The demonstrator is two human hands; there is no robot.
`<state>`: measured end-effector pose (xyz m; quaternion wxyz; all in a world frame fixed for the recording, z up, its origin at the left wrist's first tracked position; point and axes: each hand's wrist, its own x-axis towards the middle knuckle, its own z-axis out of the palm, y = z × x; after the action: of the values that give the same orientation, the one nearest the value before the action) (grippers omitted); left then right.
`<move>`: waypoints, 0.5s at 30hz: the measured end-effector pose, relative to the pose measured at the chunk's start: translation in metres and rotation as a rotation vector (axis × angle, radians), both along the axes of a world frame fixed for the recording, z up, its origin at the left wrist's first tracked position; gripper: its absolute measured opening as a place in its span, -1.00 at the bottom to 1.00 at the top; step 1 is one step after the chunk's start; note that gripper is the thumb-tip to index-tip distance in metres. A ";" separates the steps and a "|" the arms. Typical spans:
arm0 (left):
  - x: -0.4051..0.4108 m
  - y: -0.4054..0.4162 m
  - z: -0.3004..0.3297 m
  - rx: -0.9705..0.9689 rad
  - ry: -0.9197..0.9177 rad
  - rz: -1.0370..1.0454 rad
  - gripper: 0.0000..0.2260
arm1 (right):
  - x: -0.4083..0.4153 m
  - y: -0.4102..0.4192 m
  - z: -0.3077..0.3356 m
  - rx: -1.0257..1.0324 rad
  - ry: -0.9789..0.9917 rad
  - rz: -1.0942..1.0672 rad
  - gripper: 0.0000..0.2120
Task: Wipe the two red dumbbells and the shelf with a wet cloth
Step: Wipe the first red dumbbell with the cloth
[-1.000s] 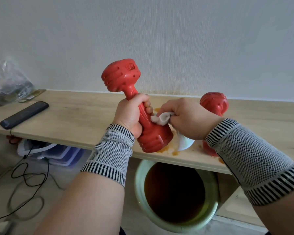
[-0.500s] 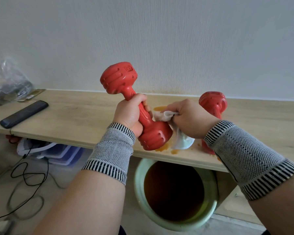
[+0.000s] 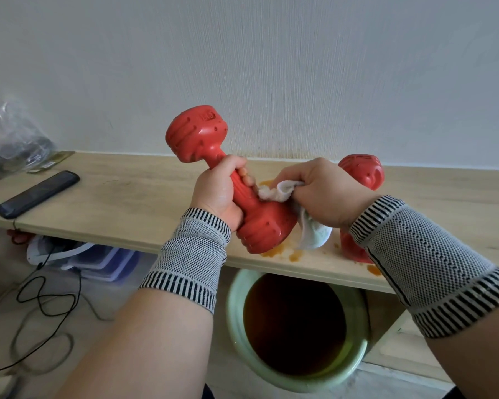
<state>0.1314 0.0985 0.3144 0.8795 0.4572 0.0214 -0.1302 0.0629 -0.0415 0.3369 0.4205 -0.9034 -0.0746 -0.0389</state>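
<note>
The left hand [image 3: 218,194] grips a red dumbbell [image 3: 234,182] by its handle, fingers wrapped round the shaft, and holds it tilted above the wooden shelf [image 3: 127,203], one head up and to the left against the white wall [image 3: 271,67], the other head down and to the right, low over the shelf's front part. The right hand [image 3: 326,194] clutches a white cloth [image 3: 283,191] bunched in its curled fingers and presses the bunched end against the handle just below the left hand's fingertips; the loose rest of the cloth hangs down under the hand toward the shelf beside the lower head. The second red dumbbell [image 3: 363,171] stands upright on the shelf behind the right hand, its top head showing above the knuckles and its base partly hidden by the right wrist. Orange stains [image 3: 274,250] lie on the shelf under the lower head of the held dumbbell and near the base of the standing one, and another patch shows between the two hands farther back. Both wrists wear grey knitted wristbands [image 3: 193,254] with black-and-white striped edges. At the left of the shelf lies a dark remote control [image 3: 38,194], and beyond it a crumpled clear plastic bag [image 3: 12,139]. Below the shelf stands a pale green pot [image 3: 236,326] with a dark brown inside, with black cables [image 3: 46,298] on the floor to the left and stacked plastic containers [image 3: 98,260] under the shelf.
</note>
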 end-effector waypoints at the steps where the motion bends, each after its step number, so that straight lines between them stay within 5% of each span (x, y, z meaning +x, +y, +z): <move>1: 0.000 0.000 0.000 0.015 0.000 0.025 -0.75 | -0.002 0.003 0.004 -0.043 -0.014 0.025 -0.66; 15: 0.009 0.014 0.001 -0.094 0.129 0.234 -0.75 | -0.007 0.008 0.007 -0.028 -0.103 0.063 -0.64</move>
<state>0.1407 0.1125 0.3152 0.9059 0.4006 0.1251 -0.0570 0.0557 -0.0332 0.3438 0.4046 -0.9031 -0.1249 -0.0709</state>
